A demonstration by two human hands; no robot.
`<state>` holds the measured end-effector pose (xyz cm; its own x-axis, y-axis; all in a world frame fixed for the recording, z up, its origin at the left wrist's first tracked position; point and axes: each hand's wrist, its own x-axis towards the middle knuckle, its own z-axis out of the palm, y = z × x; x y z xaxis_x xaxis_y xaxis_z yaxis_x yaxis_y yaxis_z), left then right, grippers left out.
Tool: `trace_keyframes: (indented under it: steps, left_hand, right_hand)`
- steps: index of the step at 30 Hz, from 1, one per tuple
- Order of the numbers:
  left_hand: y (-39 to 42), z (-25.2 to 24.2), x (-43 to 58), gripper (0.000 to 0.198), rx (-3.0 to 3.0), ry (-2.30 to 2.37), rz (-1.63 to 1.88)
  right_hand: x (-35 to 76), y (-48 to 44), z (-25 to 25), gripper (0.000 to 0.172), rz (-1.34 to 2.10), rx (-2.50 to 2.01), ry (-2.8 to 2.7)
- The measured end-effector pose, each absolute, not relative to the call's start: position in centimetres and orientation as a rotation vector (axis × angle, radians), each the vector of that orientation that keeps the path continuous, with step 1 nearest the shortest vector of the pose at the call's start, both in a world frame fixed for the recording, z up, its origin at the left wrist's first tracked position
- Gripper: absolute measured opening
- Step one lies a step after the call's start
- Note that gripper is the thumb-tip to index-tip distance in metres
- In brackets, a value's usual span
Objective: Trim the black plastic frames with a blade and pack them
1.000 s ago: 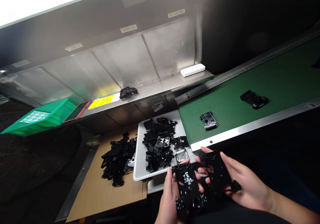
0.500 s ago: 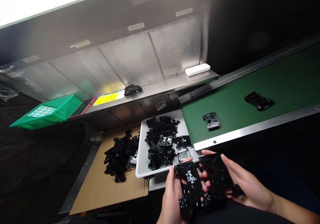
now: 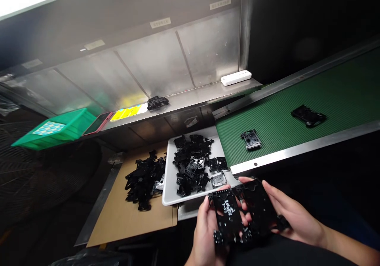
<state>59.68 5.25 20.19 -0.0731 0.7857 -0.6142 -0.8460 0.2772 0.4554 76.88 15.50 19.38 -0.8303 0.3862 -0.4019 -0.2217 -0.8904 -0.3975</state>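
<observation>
My left hand (image 3: 204, 226) grips a flat black plastic frame (image 3: 228, 218) with white handwriting on its face and small cutouts at its lower end. Beside it, my right hand (image 3: 293, 214) holds a second black plastic frame (image 3: 258, 206), without visible writing. The two frames lie side by side, their edges close together, and several fingertips show between them. Just beyond the hands is a white tray (image 3: 165, 196) heaped with black plastic parts (image 3: 192, 171). A greyish plate-like part (image 3: 219, 180) lies in the tray's near right corner.
More black parts (image 3: 144, 179) are piled on brown cardboard (image 3: 118, 222) to the left. A green conveyor belt (image 3: 276, 127) at right carries two parts. The metal shelf (image 3: 190, 99) holds a green bin (image 3: 74, 127), a phone-like device (image 3: 97, 123), yellow labels (image 3: 126, 113) and a white device (image 3: 236, 78).
The view has tilted slightly, so the shelf, tray and belt appear a little higher. Both hands keep hold of the two black frames, almost unmoved.
</observation>
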Motion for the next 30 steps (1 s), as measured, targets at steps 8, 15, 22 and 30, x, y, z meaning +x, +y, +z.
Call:
trace_keyframes:
  steps: [8, 15, 22, 30]
  left_hand:
    - [5.5, 20.4, 60.1, 0.070, -0.104, 0.955, 1.355]
    - [5.9, 20.6, 60.0, 0.066, -0.086, 0.926, 1.328]
    - [6.3, 19.7, 59.7, 0.069, -0.059, 0.904, 1.367]
    - [6.9, 19.4, 59.4, 0.071, -0.020, 0.944, 1.355]
  right_hand:
    - [76.9, 15.2, 19.0, 0.052, 2.692, -0.585, -0.429]
    - [77.2, 15.3, 18.9, 0.050, 2.688, -0.524, -0.386]
    - [77.0, 15.3, 19.4, 0.054, 2.630, -0.545, -0.396]
    - [76.9, 15.7, 19.1, 0.051, 2.622, -0.523, -0.396]
